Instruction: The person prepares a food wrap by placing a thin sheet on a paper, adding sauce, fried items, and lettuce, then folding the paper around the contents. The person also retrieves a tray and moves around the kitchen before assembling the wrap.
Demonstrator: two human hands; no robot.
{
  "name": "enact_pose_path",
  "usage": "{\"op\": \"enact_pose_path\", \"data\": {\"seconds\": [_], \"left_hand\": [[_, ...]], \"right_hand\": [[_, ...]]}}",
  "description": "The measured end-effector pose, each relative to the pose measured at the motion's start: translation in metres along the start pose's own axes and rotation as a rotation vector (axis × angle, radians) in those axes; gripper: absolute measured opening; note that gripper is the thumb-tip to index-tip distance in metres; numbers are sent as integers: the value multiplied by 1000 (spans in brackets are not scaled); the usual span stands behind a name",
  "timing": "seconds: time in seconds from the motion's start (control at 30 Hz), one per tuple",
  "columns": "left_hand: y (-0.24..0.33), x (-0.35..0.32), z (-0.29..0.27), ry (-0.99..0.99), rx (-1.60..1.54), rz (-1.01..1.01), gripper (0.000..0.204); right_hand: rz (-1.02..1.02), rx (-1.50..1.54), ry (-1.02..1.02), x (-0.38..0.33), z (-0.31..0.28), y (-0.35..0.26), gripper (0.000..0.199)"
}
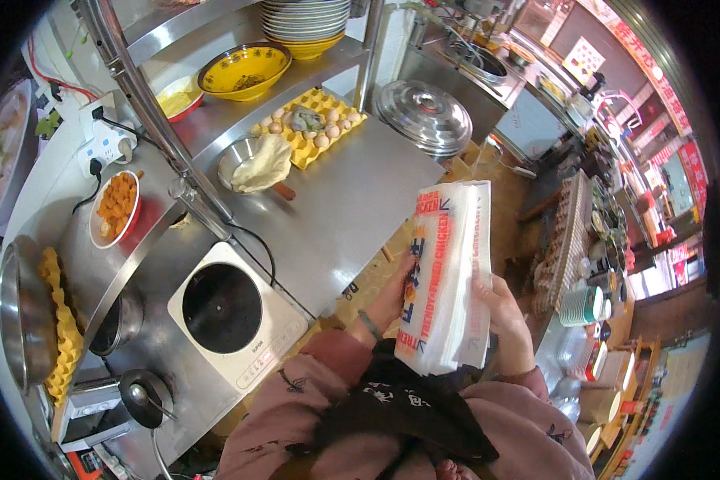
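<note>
A thick stack of white paper food bags with red and blue print stands upright in front of my body, between my two hands. My left hand is closed on its left side, its fingers mostly hidden behind the bags. On the right side my right hand grips the edge of the stack, with the fingers partly out of sight. The bags fan slightly apart along that right edge. Left of the hands lies the steel worktop, and on it sits a white induction cooker with a black round plate.
Farther back on the worktop are a metal pan with a cloth over it and a yellow egg tray. A large lidded steel pot stands beyond. A shelf holds a yellow bowl and stacked plates. Stacked bowls line the right.
</note>
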State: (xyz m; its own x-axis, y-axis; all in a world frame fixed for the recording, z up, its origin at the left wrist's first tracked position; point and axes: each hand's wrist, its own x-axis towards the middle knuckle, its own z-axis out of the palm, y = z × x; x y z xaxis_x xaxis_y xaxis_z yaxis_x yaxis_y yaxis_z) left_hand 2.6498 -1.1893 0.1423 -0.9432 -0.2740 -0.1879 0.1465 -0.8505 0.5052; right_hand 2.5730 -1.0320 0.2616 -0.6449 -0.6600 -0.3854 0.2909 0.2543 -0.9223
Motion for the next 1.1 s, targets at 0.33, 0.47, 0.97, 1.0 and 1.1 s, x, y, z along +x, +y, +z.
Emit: {"op": "enact_pose_path", "data": {"seconds": [0.33,0.47,0.97,1.0,1.1], "left_hand": [[34,90,-94,-175,-324,-16,54],[56,109,-105,28,-341,174,55],[42,150,-155,1170,579,227,28],[42,150,-150,1149,511,257,29],[41,152,-123,1076,312,372,32]], "right_hand": [[162,63,-227,181,-10,-10,34],[241,171,-425,280,-44,-10,37],[224,-222,-437,465,-71,78,48],[178,-291,-424,463,-65,73,48],[-4,-502,-452,472,-54,43,48]]}}
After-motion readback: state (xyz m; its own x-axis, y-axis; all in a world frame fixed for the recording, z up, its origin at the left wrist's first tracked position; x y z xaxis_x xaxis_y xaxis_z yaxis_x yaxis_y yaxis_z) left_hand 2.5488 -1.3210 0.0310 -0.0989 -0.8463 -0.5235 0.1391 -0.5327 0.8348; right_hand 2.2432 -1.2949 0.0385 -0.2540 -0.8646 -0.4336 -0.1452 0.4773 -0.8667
